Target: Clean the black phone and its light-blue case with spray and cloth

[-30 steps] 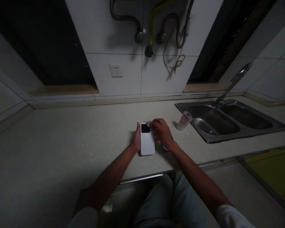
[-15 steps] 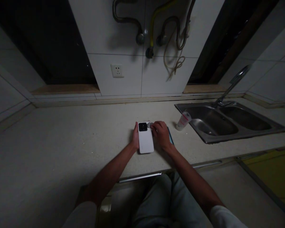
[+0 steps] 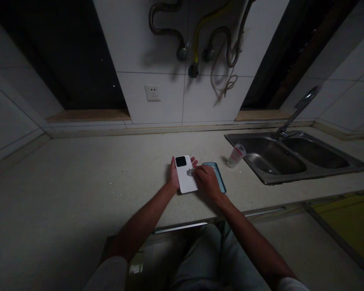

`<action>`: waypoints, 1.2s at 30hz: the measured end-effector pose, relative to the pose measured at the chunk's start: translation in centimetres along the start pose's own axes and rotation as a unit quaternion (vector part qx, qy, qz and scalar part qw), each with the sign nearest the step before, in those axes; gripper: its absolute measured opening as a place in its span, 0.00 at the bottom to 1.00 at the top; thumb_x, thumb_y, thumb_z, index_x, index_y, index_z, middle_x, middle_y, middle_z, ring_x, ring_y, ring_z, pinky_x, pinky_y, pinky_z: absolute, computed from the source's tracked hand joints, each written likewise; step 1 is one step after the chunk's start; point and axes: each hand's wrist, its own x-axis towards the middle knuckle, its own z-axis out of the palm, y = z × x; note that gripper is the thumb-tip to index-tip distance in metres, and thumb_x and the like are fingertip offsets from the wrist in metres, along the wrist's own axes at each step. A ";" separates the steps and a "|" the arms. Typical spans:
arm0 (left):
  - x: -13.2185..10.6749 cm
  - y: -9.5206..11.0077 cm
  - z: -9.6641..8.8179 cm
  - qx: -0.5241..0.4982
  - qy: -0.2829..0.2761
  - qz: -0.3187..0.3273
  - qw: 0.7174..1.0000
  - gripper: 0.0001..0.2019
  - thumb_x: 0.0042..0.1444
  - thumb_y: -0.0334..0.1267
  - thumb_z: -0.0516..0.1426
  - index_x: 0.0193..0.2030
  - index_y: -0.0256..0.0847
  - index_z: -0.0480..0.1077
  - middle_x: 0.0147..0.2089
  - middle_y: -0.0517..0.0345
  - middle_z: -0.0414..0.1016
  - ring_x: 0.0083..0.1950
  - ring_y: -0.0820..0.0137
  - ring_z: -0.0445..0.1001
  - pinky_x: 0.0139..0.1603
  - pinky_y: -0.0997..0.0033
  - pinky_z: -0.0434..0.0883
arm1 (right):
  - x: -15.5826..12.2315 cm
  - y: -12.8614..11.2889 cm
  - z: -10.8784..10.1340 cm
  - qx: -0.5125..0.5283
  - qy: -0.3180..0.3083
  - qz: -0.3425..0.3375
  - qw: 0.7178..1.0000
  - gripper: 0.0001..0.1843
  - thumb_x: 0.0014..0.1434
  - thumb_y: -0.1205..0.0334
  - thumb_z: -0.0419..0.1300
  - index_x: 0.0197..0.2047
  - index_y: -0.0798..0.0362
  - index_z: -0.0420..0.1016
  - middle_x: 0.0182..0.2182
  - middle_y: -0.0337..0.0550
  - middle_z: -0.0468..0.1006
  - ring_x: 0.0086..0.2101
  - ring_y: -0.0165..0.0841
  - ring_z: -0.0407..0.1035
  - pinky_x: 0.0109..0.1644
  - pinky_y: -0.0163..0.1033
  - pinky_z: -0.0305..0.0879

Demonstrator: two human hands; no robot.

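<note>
1. Nearest, below the white phone (image 3: 185,184), are the person's trouser legs (image 3: 204,250).
2. The phone is above the desk (image 3: 79,182), camera block (image 3: 181,161) uppermost and back facing up; whether it touches the surface cannot be told.
3. Left hand (image 3: 174,177): its grip is closed around the phone from the left and beneath, fingertips showing past the upper right edge.
4. Right hand (image 3: 209,182): its grip is narrow, pinching a small grey wad (image 3: 190,172) at the phone's back, below the camera block.
5. Just right of the phone, a blue-green case (image 3: 222,183) lies on the desk, partly hidden by the right hand.
6. Farther right of the phone stands a clear cup (image 3: 236,155) with pinkish-red markings.
7. Well right of the phone are a double sink (image 3: 291,178) and its faucet (image 3: 300,106).
8. Beyond the phone, on the wall, are a socket (image 3: 152,93) and a yellow hose (image 3: 196,40).
</note>
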 end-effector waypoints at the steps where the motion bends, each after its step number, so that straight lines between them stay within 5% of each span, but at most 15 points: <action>1: 0.0 -0.1 0.0 0.000 0.001 -0.002 1.000 0.32 0.62 0.63 0.45 0.54 0.37 0.73 0.55 0.41 0.77 0.60 0.53 0.73 0.62 0.52 0.68 | -0.2 -0.2 0.2 -0.004 0.005 0.019 1.000 0.07 0.65 0.66 0.58 0.41 0.53 0.78 0.38 0.50 0.78 0.39 0.40 0.68 0.42 0.44 0.61; 7: 0.2 -0.1 0.0 -0.012 0.034 0.043 0.998 0.35 0.63 0.62 0.44 0.58 0.32 0.70 0.52 0.38 0.78 0.57 0.53 0.75 0.60 0.54 0.69 | -1.7 -3.5 1.9 0.041 -0.010 -0.029 0.999 0.07 0.64 0.69 0.59 0.42 0.53 0.79 0.39 0.49 0.79 0.39 0.39 0.69 0.42 0.43 0.62; 14: 0.1 0.3 -0.4 -0.038 0.055 0.074 0.995 0.36 0.63 0.60 0.43 0.61 0.30 0.68 0.54 0.35 0.77 0.58 0.52 0.75 0.55 0.55 0.72 | -1.3 -1.4 0.5 0.048 0.063 0.094 0.992 0.10 0.68 0.61 0.56 0.41 0.53 0.78 0.37 0.50 0.78 0.39 0.40 0.68 0.44 0.46 0.65; 22: 0.1 0.0 -0.7 -0.057 0.082 0.067 0.993 0.30 0.63 0.58 0.44 0.53 0.34 0.72 0.43 0.41 0.80 0.44 0.56 0.80 0.53 0.51 0.73 | -2.7 -3.0 -0.1 0.107 0.013 -0.001 0.994 0.08 0.68 0.62 0.57 0.42 0.52 0.78 0.38 0.49 0.79 0.40 0.39 0.70 0.43 0.45 0.67; 29: -0.6 0.5 0.2 -0.053 0.097 0.001 0.994 0.26 0.60 0.61 0.47 0.42 0.38 0.71 0.32 0.46 0.77 0.32 0.57 0.78 0.50 0.38 0.72 | -3.3 -0.9 -2.2 0.160 0.084 0.149 0.972 0.08 0.66 0.57 0.59 0.37 0.49 0.76 0.36 0.45 0.78 0.39 0.38 0.72 0.45 0.45 0.69; 36: -0.6 0.5 0.5 -0.051 0.118 0.029 0.991 0.10 0.56 0.43 0.51 0.33 0.40 0.68 0.28 0.52 0.74 0.33 0.58 0.79 0.53 0.38 0.71 | -2.9 -3.8 -2.9 0.260 0.152 0.217 0.928 0.06 0.62 0.57 0.63 0.34 0.49 0.75 0.34 0.43 0.78 0.38 0.37 0.72 0.45 0.44 0.69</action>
